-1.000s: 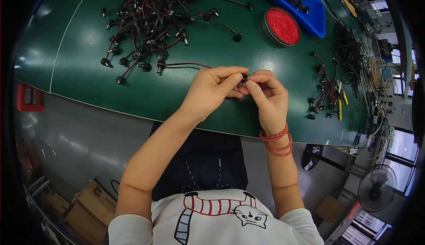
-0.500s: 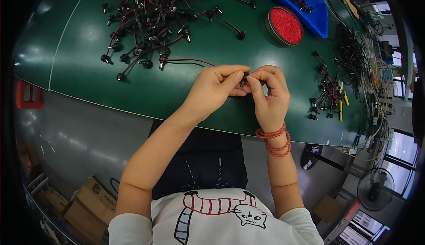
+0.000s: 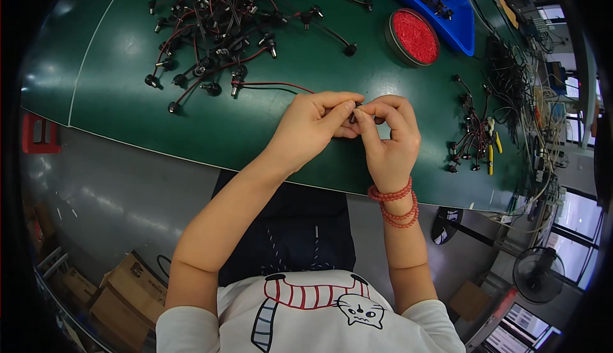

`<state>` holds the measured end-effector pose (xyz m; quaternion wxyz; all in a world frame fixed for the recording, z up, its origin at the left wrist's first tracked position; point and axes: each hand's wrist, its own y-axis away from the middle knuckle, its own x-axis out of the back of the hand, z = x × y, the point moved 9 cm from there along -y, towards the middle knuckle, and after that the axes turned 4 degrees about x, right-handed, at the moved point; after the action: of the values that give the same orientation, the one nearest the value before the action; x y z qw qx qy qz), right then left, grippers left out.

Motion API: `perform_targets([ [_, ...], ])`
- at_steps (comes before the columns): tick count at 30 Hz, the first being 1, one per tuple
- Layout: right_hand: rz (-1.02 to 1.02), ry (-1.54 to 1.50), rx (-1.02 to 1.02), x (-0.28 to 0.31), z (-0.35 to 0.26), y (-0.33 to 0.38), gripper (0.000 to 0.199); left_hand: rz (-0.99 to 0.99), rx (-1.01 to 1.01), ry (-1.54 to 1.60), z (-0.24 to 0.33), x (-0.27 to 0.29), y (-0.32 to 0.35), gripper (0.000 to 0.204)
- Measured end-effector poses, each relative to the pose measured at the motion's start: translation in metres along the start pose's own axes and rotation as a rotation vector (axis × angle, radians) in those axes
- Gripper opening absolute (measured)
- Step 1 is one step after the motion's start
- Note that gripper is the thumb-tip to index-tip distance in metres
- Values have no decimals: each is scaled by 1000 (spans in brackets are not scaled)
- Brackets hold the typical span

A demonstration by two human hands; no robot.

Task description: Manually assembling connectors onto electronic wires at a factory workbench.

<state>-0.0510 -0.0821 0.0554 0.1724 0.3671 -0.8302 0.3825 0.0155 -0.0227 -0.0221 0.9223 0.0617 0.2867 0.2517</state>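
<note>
Just above the table's near edge, my two hands meet at the fingertips. My left hand [image 3: 310, 126] is closed, thumb and forefinger pinching a small black cable plug [image 3: 353, 117]. From the other side my right hand [image 3: 393, 137] closes on the same plug with thumb and forefinger; its finer detail is hidden by the fingers. A thin red cable [image 3: 274, 85] runs from my left hand to a plug with a metal tip [image 3: 236, 88] at the front of a pile. That pile of black and red cables with barrel plugs [image 3: 223, 27] covers the far left of the table.
A round tin of small red pieces [image 3: 415, 37] stands beside a blue tray [image 3: 465, 34] holding more plugs. Right of my hands lie a smaller cable bundle [image 3: 469, 129] and yellow-handled pliers [image 3: 491, 155]. The green table [image 3: 140, 107] has its edge close to my body.
Both hands keep their pinch on the plug, with only a slight shift of the fingertips. The plug looks a little more upright. Nothing on the table has been moved.
</note>
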Motion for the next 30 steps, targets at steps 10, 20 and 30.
perform_targets([
  [10,-44,-894,-616,-24,42,20,10,35,-65,-1,5,-2,2,20],
  [20,-95,-866,-683,-33,49,23,18,61,-104,-67,5,0,2,20],
  [30,-136,-1125,-692,-17,32,20,26,-62,-468,-855,57,-39,33,32],
])
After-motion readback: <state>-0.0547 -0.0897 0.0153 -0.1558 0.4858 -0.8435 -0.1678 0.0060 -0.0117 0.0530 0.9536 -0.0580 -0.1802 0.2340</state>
